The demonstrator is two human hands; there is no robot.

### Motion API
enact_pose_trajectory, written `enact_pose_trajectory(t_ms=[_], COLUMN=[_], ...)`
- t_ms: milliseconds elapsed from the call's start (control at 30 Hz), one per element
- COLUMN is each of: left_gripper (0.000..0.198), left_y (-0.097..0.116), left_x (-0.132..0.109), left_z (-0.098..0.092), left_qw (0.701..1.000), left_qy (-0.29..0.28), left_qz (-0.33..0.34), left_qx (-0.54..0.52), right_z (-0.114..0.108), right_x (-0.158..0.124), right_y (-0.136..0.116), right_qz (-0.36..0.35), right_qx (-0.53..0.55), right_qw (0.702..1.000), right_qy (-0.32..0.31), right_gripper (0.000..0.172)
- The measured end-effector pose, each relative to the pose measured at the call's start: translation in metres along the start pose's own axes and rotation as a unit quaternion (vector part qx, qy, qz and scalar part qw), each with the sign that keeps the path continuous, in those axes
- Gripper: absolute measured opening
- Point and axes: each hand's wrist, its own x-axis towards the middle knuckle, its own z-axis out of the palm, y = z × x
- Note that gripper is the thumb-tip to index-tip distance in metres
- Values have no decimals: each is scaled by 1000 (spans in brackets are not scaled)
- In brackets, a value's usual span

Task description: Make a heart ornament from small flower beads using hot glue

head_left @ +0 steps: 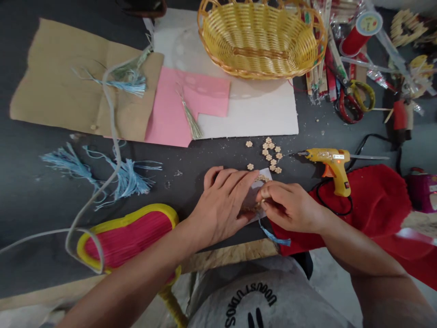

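My left hand [221, 196] lies with its fingers stretched out over the left side of a small white card [251, 193], pressing on it at the table's near edge. A ring of small beige flower-shaped pieces [262, 178] on the card is partly covered by both hands. My right hand [290, 205] is closed in a pinch over the card; what sits between its fingertips is hidden. Below the card hangs a blue tassel [273, 236]. Several loose flower-shaped pieces [269, 152] lie just beyond my hands. To their right rests a yellow glue gun [331, 159], its small light glowing orange.
A yellow wicker basket [259, 43] stands on a white board [252, 123]. Scissors [357, 100] and a red thread spool [357, 38] are at back right. Red cloth [378, 196] lies right; blue tassels [129, 182], a pale cord [114, 123] and a pink-and-yellow item [129, 237] left.
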Motion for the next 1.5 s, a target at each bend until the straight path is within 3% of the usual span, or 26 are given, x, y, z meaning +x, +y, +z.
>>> enact_pose_trajectory(t_ms=[600,833,1500], left_gripper=[68,68,68], left_y=[0,0,-1], left_x=[0,-1,-2], left_z=[0,0,0], left_qw=[1000,1000,1000], left_qy=[7,9,8], left_qz=[-5,-4,1], left_qx=[-11,-16,-2], right_z=[-1,-4,-3], right_x=[1,0,-4], right_y=[-3,-5,-5], right_qz=[-5,-7,-22], right_qx=[-5,13,9], right_qw=[1000,999,998], right_qy=[11,49,52], right_gripper=[13,14,13])
